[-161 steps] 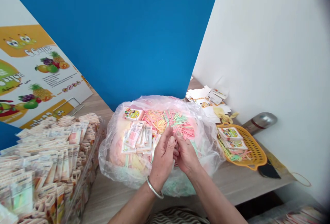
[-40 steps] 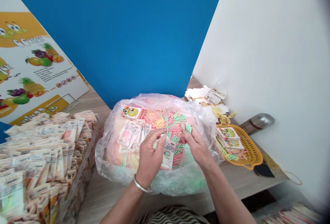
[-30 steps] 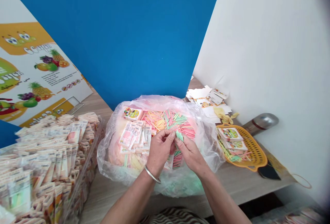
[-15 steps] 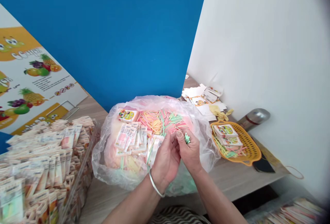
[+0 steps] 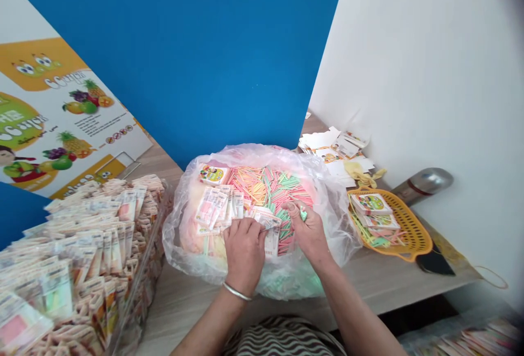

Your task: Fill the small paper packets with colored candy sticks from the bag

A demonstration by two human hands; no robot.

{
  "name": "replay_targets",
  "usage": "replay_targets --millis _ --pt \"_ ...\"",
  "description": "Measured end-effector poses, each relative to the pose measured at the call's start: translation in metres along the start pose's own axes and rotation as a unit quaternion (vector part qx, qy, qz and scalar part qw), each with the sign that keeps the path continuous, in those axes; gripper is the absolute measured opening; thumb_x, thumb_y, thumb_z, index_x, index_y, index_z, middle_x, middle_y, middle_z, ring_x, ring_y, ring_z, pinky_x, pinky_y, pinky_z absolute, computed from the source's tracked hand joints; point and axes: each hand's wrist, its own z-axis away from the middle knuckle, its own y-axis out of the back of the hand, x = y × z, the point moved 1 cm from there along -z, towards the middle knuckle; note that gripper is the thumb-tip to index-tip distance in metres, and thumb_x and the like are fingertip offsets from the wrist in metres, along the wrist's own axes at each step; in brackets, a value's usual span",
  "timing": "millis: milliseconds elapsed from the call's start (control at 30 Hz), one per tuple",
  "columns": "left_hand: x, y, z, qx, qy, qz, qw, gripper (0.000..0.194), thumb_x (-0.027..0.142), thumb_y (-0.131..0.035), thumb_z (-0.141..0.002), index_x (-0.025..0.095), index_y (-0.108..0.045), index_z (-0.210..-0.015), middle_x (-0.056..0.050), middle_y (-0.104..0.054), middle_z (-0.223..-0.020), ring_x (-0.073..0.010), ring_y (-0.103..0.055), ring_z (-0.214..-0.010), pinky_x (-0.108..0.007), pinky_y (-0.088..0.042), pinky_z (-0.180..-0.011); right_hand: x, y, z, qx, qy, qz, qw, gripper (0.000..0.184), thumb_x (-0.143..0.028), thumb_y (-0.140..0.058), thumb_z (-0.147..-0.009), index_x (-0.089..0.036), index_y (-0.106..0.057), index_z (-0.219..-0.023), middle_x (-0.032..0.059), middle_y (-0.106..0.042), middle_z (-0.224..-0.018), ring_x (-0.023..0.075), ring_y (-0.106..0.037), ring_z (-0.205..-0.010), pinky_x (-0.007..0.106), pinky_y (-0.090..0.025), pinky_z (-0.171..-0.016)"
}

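A clear plastic bag [image 5: 180,214], spread open on the table, holds a heap of thin pink, yellow and green sticks [image 5: 254,181]. Several small printed packets [image 5: 215,206] lie on the left side of the heap, with a small printed box [image 5: 213,174] behind them. My left hand [image 5: 244,249], with a white bangle at the wrist, is closed on the edge of a clear-fronted packet [image 5: 271,241]. To its right, my right hand [image 5: 309,233] is curled around a small bunch of green sticks [image 5: 303,213]; only their ends show.
At left stands a clear bin [image 5: 135,285] crammed with filled packets, before a printed carton [image 5: 82,110]. A yellow basket [image 5: 421,241] with boxes and sticks sits at right, beside a steel flask [image 5: 429,184]. Flattened cartons [image 5: 323,140] lie behind. A blue panel [image 5: 225,61] rises at the back.
My hands, together before, have come apart. The left has moved down onto a packet with its back turned up; the right still holds the green sticks. The view has shifted slightly.
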Motion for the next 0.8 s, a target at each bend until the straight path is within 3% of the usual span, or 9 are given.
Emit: replay_targets --millis 133,267,367,467,533,600,667,800 --pt "-0.004 -0.005 -0.001 0.098 -0.035 0.081 0.991 0.006 0.019 -0.063 -0.093 0.020 -0.068 -0.093 -0.009 -0.069 -0.112 -0.0244 -0.062 -0.106 -0.041 -0.049 -0.093 0.002 0.001 0.000 -0.029 -0.013 0.011 0.999 0.039 -0.057 -0.058 -0.088 -0.020 -0.070 -0.094 0.0007 -0.064 -0.076 0.0167 -0.053 -0.067 0.029 -0.043 -0.062" --pt "-0.004 -0.005 -0.002 0.119 -0.022 0.212 0.970 0.012 0.016 -0.058 -0.095 0.021 -0.068 -0.099 -0.009 -0.068 -0.116 -0.0204 -0.063 -0.114 -0.037 -0.052 -0.101 0.003 -0.001 0.000 -0.090 -0.063 -0.025 0.994 0.042 -0.057 -0.067 -0.081 -0.020 -0.069 -0.101 -0.0056 -0.051 -0.060 0.0138 -0.042 -0.054 0.028 -0.036 -0.054" --pt "-0.001 0.000 -0.005 0.085 0.068 0.338 0.935 0.020 0.020 -0.066 -0.088 0.021 -0.066 -0.108 -0.009 -0.067 -0.118 -0.0209 -0.066 -0.108 -0.037 -0.055 -0.096 -0.001 -0.003 0.000 -0.120 -0.045 -0.049 0.991 0.037 -0.057 -0.067 -0.081 -0.021 -0.059 -0.074 -0.0066 -0.042 -0.056 0.0122 -0.036 -0.053 0.027 -0.032 -0.052" --pt "-0.002 0.005 -0.009 -0.004 0.208 0.485 0.849 0.062 0.032 -0.077 -0.078 0.023 -0.053 -0.134 -0.012 -0.061 -0.132 -0.0172 -0.068 -0.085 -0.033 -0.058 -0.075 -0.007 -0.001 0.001 -0.121 -0.014 -0.045 0.992 0.041 -0.054 -0.065 -0.085 -0.022 -0.050 -0.065 -0.0055 -0.042 -0.058 0.0124 -0.036 -0.057 0.027 -0.031 -0.055" --pt "-0.005 0.008 -0.010 -0.092 0.239 0.533 0.806 0.056 0.043 -0.076 -0.076 0.020 -0.059 -0.124 -0.009 -0.067 -0.115 -0.0145 -0.064 -0.074 -0.028 -0.054 -0.066 -0.011 0.002 0.003 -0.151 0.001 -0.022 0.988 0.036 -0.051 -0.064 -0.087 -0.021 -0.055 -0.068 -0.0043 -0.047 -0.062 0.0135 -0.041 -0.060 0.027 -0.034 -0.058" --pt "-0.009 0.009 -0.011 -0.151 0.218 0.517 0.814 0.035 0.049 -0.070 -0.080 0.016 -0.067 -0.090 -0.002 -0.064 -0.080 -0.0128 -0.055 -0.065 -0.024 -0.046 -0.060 -0.013 0.005 0.004 -0.193 0.014 0.009 0.981 0.034 -0.049 -0.064 -0.089 -0.021 -0.060 -0.070 -0.0031 -0.052 -0.065 0.0146 -0.045 -0.064 0.028 -0.036 -0.062" --pt "-0.011 0.009 -0.011 -0.149 0.192 0.472 0.847 0.037 0.048 -0.066 -0.082 0.017 -0.058 -0.065 0.003 -0.049 -0.060 -0.0107 -0.043 -0.058 -0.022 -0.036 -0.054 -0.014 0.006 0.004 -0.196 0.015 0.025 0.980 0.037 -0.052 -0.062 -0.090 -0.020 -0.063 -0.070 -0.0019 -0.053 -0.065 0.0154 -0.047 -0.065 0.029 -0.037 -0.063" --pt "-0.008 0.007 -0.010 -0.092 0.186 0.426 0.881 0.039 0.043 -0.067 -0.078 0.019 -0.048 -0.055 0.006 -0.038 -0.054 -0.0095 -0.032 -0.055 -0.022 -0.026 -0.052 -0.019 0.002 -0.002 -0.093 -0.009 -0.048 0.995 0.046 -0.060 -0.052 -0.094 -0.020 -0.074 -0.085 -0.0015 -0.051 -0.059 0.0171 -0.050 -0.062 0.032 -0.043 -0.066"
